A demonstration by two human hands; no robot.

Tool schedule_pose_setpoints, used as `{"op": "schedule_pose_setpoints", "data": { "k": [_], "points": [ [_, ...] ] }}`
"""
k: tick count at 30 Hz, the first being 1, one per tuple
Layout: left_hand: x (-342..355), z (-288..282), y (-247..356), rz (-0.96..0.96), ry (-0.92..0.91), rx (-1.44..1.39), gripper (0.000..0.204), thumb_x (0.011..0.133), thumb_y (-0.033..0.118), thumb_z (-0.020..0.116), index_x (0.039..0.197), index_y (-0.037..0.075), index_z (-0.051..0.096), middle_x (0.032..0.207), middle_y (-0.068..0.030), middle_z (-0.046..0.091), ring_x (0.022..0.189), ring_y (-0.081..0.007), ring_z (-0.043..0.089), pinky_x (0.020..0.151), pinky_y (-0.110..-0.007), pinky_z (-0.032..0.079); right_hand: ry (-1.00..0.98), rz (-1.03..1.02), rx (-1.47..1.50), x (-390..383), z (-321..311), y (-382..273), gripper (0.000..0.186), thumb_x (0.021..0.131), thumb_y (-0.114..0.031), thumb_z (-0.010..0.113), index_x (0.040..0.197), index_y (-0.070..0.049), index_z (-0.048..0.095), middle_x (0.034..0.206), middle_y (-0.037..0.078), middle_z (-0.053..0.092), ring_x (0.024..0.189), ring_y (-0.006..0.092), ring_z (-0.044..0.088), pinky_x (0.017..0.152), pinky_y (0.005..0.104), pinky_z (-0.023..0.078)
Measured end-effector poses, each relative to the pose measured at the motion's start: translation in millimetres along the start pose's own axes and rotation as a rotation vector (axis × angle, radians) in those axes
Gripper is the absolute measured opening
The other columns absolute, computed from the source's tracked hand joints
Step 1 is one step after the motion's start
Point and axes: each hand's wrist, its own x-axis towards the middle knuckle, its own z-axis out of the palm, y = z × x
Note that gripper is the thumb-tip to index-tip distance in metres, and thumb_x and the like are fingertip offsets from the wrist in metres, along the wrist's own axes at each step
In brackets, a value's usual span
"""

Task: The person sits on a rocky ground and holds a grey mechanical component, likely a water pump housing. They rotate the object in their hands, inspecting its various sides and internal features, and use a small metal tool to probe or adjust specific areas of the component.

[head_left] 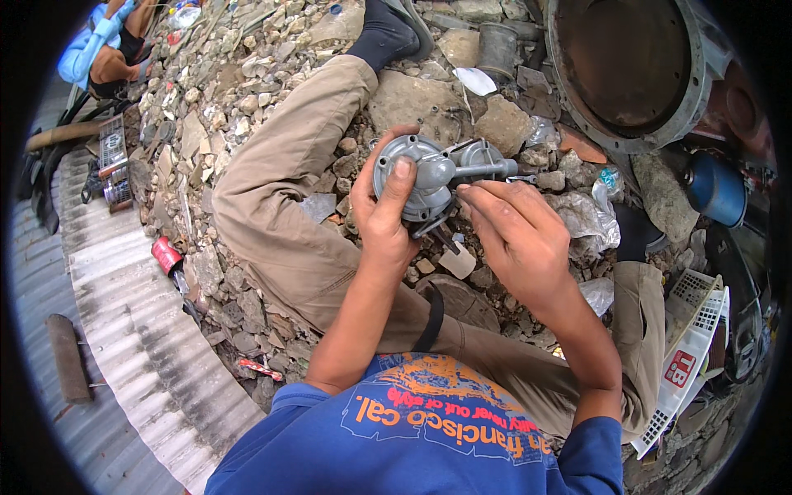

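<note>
A grey cast-metal housing [432, 175], pump-like in shape, is held up in front of me over the rubble. It has a round flange with small holes and a short pipe pointing right. My left hand [388, 194] grips its round end, thumb pressed on the front face and fingers behind. Just below the pipe, the fingers of my right hand [520, 231] are pinched together close to the housing. Whatever they hold, if anything, is hidden. A dark thin piece shows beneath the housing, between my hands.
Broken stones [247, 99] cover the ground. A large round metal casing [701, 78] stands at the far right, near a blue canister [716, 190]. A white plastic basket [685, 363] lies right of my leg. Corrugated sheets [124, 330] lie left, and another person [107, 49] sits far left.
</note>
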Motion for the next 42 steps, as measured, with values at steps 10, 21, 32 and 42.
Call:
{"op": "schedule_pose_setpoints", "data": {
  "k": [10, 21, 32, 42],
  "points": [
    [-2, 8, 4, -0.042, 0.003, -0.153, 0.046, 0.094, 0.029, 0.064, 0.125, -0.004, 0.055, 0.102, -0.0093, 0.064, 0.091, -0.0147, 0.063, 0.082, -0.029, 0.051, 0.014, -0.116, -0.183, 5, -1, 0, 0.032, 0.069, 0.000, 0.066, 0.101, -0.002, 0.068, 0.095, 0.009, 0.064, 0.088, 0.0259, 0.060, 0.074, 0.0382, 0.047],
    [-5, 13, 4, -0.105, -0.028, -0.140, 0.055, 0.096, 0.038, 0.058, 0.130, -0.003, 0.049, 0.106, -0.0099, 0.062, 0.095, -0.0179, 0.062, 0.084, -0.032, 0.051, -0.001, -0.031, -0.156, 8, -13, 4, 0.026, 0.070, -0.005, 0.075, 0.095, -0.010, 0.071, 0.092, 0.004, 0.062, 0.089, 0.0245, 0.058, 0.078, 0.0373, 0.039],
    [-6, 19, 1, -0.102, -0.036, -0.134, 0.055, 0.096, 0.039, 0.056, 0.131, -0.003, 0.049, 0.104, -0.0093, 0.063, 0.096, -0.0175, 0.062, 0.085, -0.032, 0.051, 0.048, 0.021, -0.115, 5, -16, 3, 0.021, 0.071, -0.008, 0.078, 0.090, -0.009, 0.070, 0.085, 0.003, 0.062, 0.086, 0.0231, 0.056, 0.075, 0.0369, 0.037],
    [-6, 20, -6, -0.119, -0.042, -0.172, 0.053, 0.097, 0.039, 0.055, 0.132, -0.001, 0.049, 0.105, -0.0091, 0.064, 0.096, -0.0185, 0.064, 0.085, -0.034, 0.051, -0.025, -0.058, -0.136, 9, -25, 7, 0.023, 0.072, -0.009, 0.076, 0.093, -0.009, 0.068, 0.086, 0.002, 0.060, 0.086, 0.0233, 0.056, 0.075, 0.0375, 0.036]
  ]
}}
